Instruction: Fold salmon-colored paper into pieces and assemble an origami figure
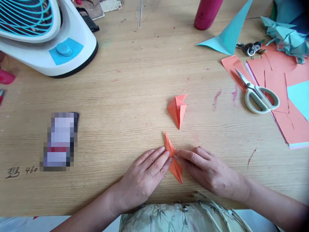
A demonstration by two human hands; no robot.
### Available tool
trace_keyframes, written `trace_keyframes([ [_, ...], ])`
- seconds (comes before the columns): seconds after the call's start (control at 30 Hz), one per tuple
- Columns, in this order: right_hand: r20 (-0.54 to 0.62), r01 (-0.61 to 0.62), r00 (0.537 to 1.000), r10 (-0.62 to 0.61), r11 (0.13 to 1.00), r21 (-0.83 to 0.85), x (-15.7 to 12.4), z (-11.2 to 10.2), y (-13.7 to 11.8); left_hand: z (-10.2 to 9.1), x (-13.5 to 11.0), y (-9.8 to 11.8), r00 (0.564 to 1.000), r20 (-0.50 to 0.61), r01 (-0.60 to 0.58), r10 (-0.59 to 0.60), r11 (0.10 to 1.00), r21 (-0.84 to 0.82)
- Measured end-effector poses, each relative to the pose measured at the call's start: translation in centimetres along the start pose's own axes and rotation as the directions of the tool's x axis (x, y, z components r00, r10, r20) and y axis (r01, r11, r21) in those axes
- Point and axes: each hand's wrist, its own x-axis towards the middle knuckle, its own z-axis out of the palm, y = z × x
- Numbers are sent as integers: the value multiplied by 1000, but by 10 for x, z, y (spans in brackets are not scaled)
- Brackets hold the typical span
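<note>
A slim orange folded paper (pixel 177 170), pointed at both ends, lies at a slant on the table near its front edge. From the left, my left hand (pixel 147 174) presses its closed fingertips onto the middle of this paper. Opposite it, my right hand (pixel 205 167) pinches the paper's right side with thumb and forefinger. Part of the paper's middle is hidden under the fingertips. Just beyond my hands lies a second orange folded piece (pixel 177 111), kite-shaped with a raised flap, and neither hand touches it.
White-handled scissors (pixel 259 98) rest on orange paper sheets (pixel 294 129) at the right. Behind them are keys (pixel 251 48), a folded blue paper (pixel 224 38) and a dark pink cup (pixel 207 14). A blurred phone (pixel 61 138) and a white fan (pixel 79 51) occupy the left.
</note>
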Motion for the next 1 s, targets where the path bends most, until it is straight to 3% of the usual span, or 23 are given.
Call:
trace_keyframes([
  [0.3, 18, -5, 1000, 5, 1000, 30, -2, 3, -1, -3, 5, 5, 1000, 3, 5, -6, 997, 77],
  [0.57, -18, 47, 999, -48, 998, -47, -4, 7, -1, -4, 8, 8, 998, -14, 55, -54, 996, 72],
  [1.0, -7, 0, 1000, 0, 1000, 15, -3, 5, -4, -6, 6, 7, 999, -29, 25, -23, 997, 72],
])
